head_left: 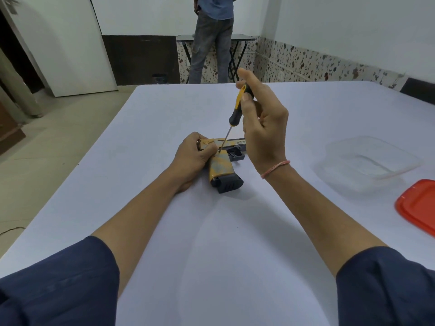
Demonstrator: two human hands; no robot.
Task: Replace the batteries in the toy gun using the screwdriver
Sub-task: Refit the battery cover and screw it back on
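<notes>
Surface: counter [211,231] under a pale cloth, filling most of the lower view.
Task thing: toy gun [220,168] lies flat on its side near the middle of the counter. Its barrel points right, and its yellow-orange grip with a dark base points toward the viewer. The dark trigger guard shows between grip and barrel.
Left side: left hand [195,154] is curled round the rear end of the toy gun and rests on the counter. The thumb lies on the gun's side just beside the tool's tip.
Right side: right hand [263,128] is raised above the barrel. Thumb and fingers pinch the upper part of the tool's handle, and the index finger reaches over its top.
Tool: screwdriver [235,111] has a black-and-yellow handle and a thin metal shaft. It is tilted, handle up and to the right, with the tip down on the gun's side where grip meets body. Whether the tip sits in a screw head is too small to tell.
Hands: apart, each clamped on its own thing.
Wrist: thin pink wristband [275,169] on the right arm.
Arms: dark blue sleeves [58,285] end partway up both forearms.
Right of counter: clear plastic container [367,161] stands open, well apart from the gun. A red lid [419,205] lies nearer the viewer, cut off by the frame edge.
Far room: person [211,43] stands with back turned at a folding table [244,38], with a white door [58,43] at left.
</notes>
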